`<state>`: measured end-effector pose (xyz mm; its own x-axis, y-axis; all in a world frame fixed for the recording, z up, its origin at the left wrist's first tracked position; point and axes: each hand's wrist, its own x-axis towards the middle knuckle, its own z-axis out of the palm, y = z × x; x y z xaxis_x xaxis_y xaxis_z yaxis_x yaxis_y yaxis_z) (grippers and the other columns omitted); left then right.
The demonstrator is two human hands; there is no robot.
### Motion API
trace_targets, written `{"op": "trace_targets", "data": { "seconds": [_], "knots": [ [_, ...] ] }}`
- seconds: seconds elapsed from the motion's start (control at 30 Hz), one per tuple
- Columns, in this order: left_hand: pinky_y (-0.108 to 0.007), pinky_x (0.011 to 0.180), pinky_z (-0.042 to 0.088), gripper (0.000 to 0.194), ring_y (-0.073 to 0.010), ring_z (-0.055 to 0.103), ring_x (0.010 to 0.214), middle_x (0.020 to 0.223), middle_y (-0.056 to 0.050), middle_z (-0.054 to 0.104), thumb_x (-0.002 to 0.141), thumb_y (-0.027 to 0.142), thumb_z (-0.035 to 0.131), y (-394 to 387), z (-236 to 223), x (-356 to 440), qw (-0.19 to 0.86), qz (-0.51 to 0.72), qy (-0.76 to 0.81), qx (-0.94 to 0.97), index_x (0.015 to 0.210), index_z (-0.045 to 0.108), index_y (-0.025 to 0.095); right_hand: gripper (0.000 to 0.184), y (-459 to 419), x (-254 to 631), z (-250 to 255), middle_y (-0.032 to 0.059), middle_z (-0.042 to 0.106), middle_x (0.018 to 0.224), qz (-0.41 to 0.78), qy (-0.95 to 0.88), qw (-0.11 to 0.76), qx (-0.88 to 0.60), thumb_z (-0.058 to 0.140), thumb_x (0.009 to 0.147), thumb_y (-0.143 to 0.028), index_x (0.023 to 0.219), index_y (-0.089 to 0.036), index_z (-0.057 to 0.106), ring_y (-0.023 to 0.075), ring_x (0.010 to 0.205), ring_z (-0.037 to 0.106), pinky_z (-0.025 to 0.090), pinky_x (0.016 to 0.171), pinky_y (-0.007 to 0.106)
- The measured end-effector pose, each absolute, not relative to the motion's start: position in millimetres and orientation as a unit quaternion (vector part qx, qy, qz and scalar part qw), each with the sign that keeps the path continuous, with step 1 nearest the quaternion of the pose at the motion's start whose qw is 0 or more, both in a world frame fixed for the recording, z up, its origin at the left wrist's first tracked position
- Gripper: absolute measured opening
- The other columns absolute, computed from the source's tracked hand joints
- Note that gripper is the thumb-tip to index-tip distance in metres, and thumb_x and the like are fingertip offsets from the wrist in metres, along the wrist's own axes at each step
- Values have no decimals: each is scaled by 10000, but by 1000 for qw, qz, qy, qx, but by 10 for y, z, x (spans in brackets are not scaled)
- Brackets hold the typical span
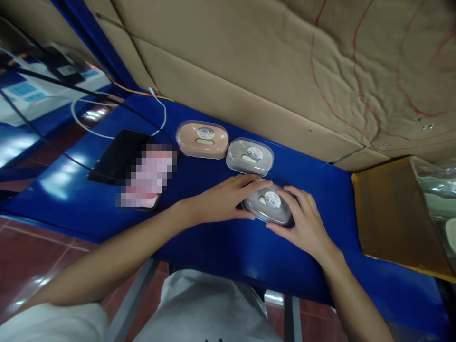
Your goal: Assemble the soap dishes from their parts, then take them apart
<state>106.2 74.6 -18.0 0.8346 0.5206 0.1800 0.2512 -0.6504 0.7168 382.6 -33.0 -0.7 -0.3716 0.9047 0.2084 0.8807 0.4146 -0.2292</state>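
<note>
My left hand (228,197) is curved around the left end of a grey oval plastic box (265,211) with a clear lid and a round white label. Around its right end are the fingers of my right hand (305,216). Both hands grip the box at the blue table. Just behind it lies a second grey oval box (237,159), also clear-lidded and labelled. A pinkish-beige oval box (185,140) of the same shape sits left of that one. The underside of the gripped box is hidden.
To the left on the blue table (221,251) lie a black device (123,142) and a phone with a blurred screen (151,175). Cables (164,116) run near them. Brown cardboard (228,85) lines the back. A carton (392,213) holding plastic-wrapped items stands at right.
</note>
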Motion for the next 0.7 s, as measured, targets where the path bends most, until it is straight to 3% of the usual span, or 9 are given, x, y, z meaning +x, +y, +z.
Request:
{"op": "trace_targets", "data": {
  "seconds": [0.4, 0.7],
  "knots": [
    [-499, 1307, 355, 911, -311, 451, 1564, 1683, -79, 492, 924, 432, 859, 800, -137, 1019, 424, 181, 207, 863, 1688, 364, 388, 848, -310, 3949, -51, 173, 465, 1587, 104, -828, 147, -530, 740, 971, -567, 1668, -329, 321, 415, 1488, 463, 432, 1202, 645],
    [-480, 1316, 333, 851, -309, 451, 1567, 1663, -111, 503, 907, 422, 877, 847, -109, 1029, 446, 180, 188, 856, 1642, 457, 335, 867, -316, 3939, -113, 180, 417, 1633, 119, -833, 182, -509, 751, 978, -525, 1695, -343, 299, 398, 1522, 466, 478, 1212, 624]
  ]
}}
